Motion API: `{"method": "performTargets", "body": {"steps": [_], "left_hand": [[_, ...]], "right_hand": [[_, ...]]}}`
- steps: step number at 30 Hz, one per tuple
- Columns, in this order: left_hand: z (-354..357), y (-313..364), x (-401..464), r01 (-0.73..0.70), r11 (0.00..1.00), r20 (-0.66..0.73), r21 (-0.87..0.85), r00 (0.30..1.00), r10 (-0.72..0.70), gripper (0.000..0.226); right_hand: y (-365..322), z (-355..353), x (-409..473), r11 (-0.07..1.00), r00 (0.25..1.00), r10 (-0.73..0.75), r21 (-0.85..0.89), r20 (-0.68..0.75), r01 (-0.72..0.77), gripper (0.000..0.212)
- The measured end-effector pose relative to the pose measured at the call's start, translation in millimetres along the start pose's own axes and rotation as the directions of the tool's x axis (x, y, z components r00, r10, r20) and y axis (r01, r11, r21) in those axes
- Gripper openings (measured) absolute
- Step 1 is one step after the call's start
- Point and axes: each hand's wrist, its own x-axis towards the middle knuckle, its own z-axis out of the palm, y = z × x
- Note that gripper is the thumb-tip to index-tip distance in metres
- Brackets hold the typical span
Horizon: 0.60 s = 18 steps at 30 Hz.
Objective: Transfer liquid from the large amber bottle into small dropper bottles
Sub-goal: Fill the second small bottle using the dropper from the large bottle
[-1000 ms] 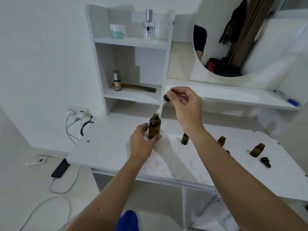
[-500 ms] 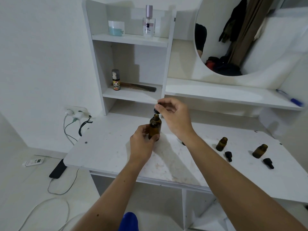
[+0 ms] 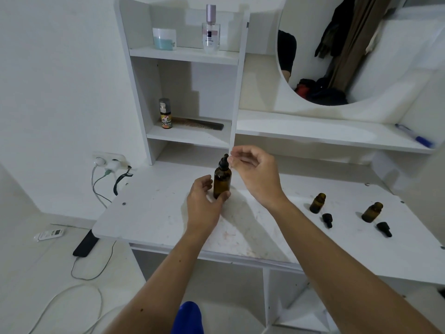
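The large amber bottle [image 3: 222, 183] stands upright on the white desk [image 3: 149, 213], with its black dropper cap [image 3: 224, 162] seated in the neck. My left hand [image 3: 203, 206] grips the bottle's lower part between thumb and fingers. My right hand [image 3: 252, 173] hovers just right of the cap, fingers apart and holding nothing. Two small amber dropper bottles [image 3: 317, 202] [image 3: 372, 212] stand uncapped at the right. A loose black dropper cap [image 3: 327, 220] [image 3: 384, 229] lies in front of each.
A shelf unit behind the desk holds a perfume bottle [image 3: 211, 30], a jar [image 3: 164, 38], a small spray bottle [image 3: 165, 113] and a comb [image 3: 199, 123]. A pen [image 3: 414, 136] lies on the right ledge under the mirror. A wall socket with cables [image 3: 108, 165] is at the left.
My right hand lowered the dropper into the large bottle, set its cap on the neck and let go. The left hand kept hold of the bottle.
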Motion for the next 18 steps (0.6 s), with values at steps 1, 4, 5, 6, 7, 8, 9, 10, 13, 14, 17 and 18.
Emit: {"method": "performTargets", "body": {"steps": [1, 4, 5, 6, 7, 8, 9, 10, 13, 14, 17, 18], "left_hand": [[-0.2, 0.8, -2.7, 0.002, 1.000, -0.017, -0.006, 1.000, -0.002, 0.068], [-0.4, 2.2, -12.3, -0.016, 1.000, -0.057, -0.021, 0.998, 0.015, 0.063], [0.1, 3.5, -16.4, -0.018, 0.999, -0.065, -0.033, 0.998, 0.016, 0.060], [1.7, 5.6, -21.3, -0.016, 0.999, -0.066, -0.051, 0.998, 0.012, 0.057], [4.9, 8.3, -26.4, -0.014, 0.997, -0.059, -0.073, 0.998, 0.010, 0.054], [10.1, 11.4, -31.8, -0.015, 0.996, -0.043, -0.091, 0.999, 0.011, 0.052], [16.8, 14.7, -37.9, -0.017, 0.995, -0.017, -0.103, 1.000, 0.016, 0.049], [24.9, 18.8, -44.4, -0.021, 0.994, 0.016, -0.109, 1.000, 0.023, 0.047], [53.6, 29.9, -63.8, -0.045, 0.990, 0.129, -0.137, 0.990, 0.063, 0.043], [63.8, 33.1, -69.5, -0.055, 0.988, 0.163, -0.146, 0.983, 0.079, 0.042], [92.1, 42.8, -80.5, -0.081, 0.985, 0.256, -0.150, 0.959, 0.118, 0.043], [100.4, 45.1, -82.0, -0.083, 0.985, 0.285, -0.149, 0.951, 0.123, 0.044]], "right_hand": [[-1.1, -4.9, -2.5, 1.000, 1.000, -0.006, 0.006, -0.009, 0.006, 0.024], [-3.9, -25.2, -13.4, 0.999, 0.999, -0.031, -0.011, -0.037, 0.030, 0.026], [-3.6, -33.3, -17.4, 1.000, 0.998, -0.030, -0.007, -0.046, 0.030, 0.026], [-3.3, -42.2, -21.8, 1.000, 0.998, -0.028, -0.004, -0.053, 0.027, 0.026], [-2.6, -51.4, -26.2, 1.000, 0.998, -0.025, -0.005, -0.063, 0.025, 0.026], [-1.6, -61.1, -30.8, 1.000, 0.997, -0.021, -0.008, -0.079, 0.021, 0.025], [-0.2, -71.2, -35.3, 1.000, 0.995, -0.017, -0.012, -0.100, 0.016, 0.025], [1.4, -82.1, -40.1, 1.000, 0.992, -0.013, -0.019, -0.123, 0.010, 0.024], [8.4, -116.2, -57.2, 0.997, 0.983, -0.004, -0.073, -0.185, -0.010, 0.024], [11.3, -127.1, -63.5, 0.996, 0.979, 0.005, -0.086, -0.204, -0.023, 0.025], [24.0, -157.5, -81.1, 0.993, 0.963, 0.034, -0.103, -0.266, -0.063, 0.023], [29.1, -166.5, -86.3, 0.990, 0.958, 0.045, -0.114, -0.285, -0.080, 0.022]]}}
